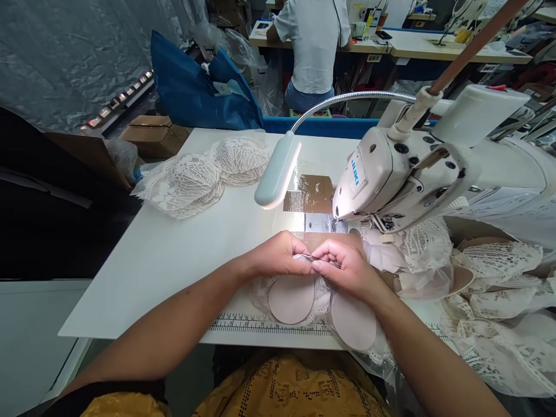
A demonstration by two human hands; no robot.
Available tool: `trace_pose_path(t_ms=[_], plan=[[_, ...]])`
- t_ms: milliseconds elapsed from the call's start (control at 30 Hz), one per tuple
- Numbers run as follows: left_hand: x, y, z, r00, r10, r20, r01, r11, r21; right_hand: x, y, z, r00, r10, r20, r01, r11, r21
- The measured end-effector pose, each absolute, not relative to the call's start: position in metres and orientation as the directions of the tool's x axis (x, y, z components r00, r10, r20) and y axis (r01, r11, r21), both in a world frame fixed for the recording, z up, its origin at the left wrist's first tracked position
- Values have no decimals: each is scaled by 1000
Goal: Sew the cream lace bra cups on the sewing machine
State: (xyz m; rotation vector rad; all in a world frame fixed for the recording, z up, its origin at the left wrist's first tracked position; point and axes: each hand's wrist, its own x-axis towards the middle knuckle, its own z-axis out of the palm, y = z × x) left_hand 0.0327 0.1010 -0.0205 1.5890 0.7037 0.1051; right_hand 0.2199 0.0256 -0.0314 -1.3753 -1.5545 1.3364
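Observation:
A pale lace bra (291,300) lies at the table's front edge, the smooth inner sides of its two round cups facing up. Above the cups, my left hand (280,255) is closed, its thumb and fingers pinching the upper edge at the middle. My right hand (343,263) meets it there, fingertips pressed together on the same edge. A thin greyish strip or tool shows between the fingertips, too small to make out. Just beyond my hands stands the needle area of a white sewing machine (369,174).
Stacked lace bra cups (191,179) lie at the table's back left. More lace pieces (499,301) are heaped at the right. A lamp (278,171) hangs over the white table (174,266). A printed ruler (269,327) runs along the front edge. Another person (313,49) sits beyond.

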Motion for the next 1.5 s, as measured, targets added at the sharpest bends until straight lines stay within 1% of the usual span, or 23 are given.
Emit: trace_pose_path(t_ms=[100,200,267,333,400,467,533,567,633,767,900,967,1000,1067,1100,1167,1233,1267,1300,1333,1400,1467,1500], plan=[[33,102,-24,812,493,-313,376,-30,926,218,27,-31,-191,972,-141,338,-70,-938],[30,103,-21,818,480,-318,397,-69,915,224,23,-22,-106,986,-133,360,-86,-929],[28,102,-15,829,446,-338,435,-134,891,233,14,-12,-53,989,-141,473,-100,-875],[26,100,-6,819,424,-387,517,-253,818,243,1,-1,-18,984,-178,659,-122,-742],[23,94,2,775,466,-426,615,-405,676,252,-15,4,15,972,-234,810,-149,-567],[20,86,7,746,526,-408,662,-522,538,256,-29,2,48,959,-280,891,-167,-422],[15,76,7,757,544,-362,651,-585,483,256,-38,-4,58,954,-294,924,-163,-347],[11,71,7,769,544,-336,637,-600,484,255,-41,-7,51,957,-286,929,-151,-339],[2,60,5,775,563,-287,623,-604,498,252,-44,-12,18,971,-237,923,-107,-371],[-27,41,8,760,597,-258,627,-569,532,244,-41,-10,-70,995,-71,857,23,-516],[-65,38,18,707,674,-214,663,-527,532,218,-19,-2,-143,989,-44,776,85,-625],[-85,49,26,670,732,-125,682,-540,493,196,1,4,-213,977,10,701,160,-695],[-94,57,31,645,763,-48,693,-557,458,183,14,6,-243,968,65,652,213,-728],[-111,81,44,565,805,181,726,-590,355,158,43,11,-275,940,202,553,327,-766],[-119,95,52,502,803,322,751,-589,299,146,60,13,-259,920,295,517,390,-762],[-133,126,65,379,726,574,802,-567,188,125,96,16,-233,834,500,453,548,-703],[-142,156,70,290,639,712,850,-513,114,108,133,17,-181,737,651,412,658,-630],[-145,170,67,268,628,730,871,-483,96,102,150,16,-195,706,681,412,689,-597],[-146,183,60,258,651,714,889,-449,87,97,166,13,-219,704,675,440,689,-576],[-148,193,51,259,711,654,906,-414,90,93,179,10,-280,743,608,505,653,-565],[-148,208,25,280,875,396,931,-348,112,90,197,0,-365,811,457,612,579,-538],[-149,213,1,315,905,286,926,-359,114,92,198,-9,-392,842,371,661,538,-523],[-150,213,-8,324,909,261,925,-362,113,95,192,-13,-397,849,349,673,528,-518]])
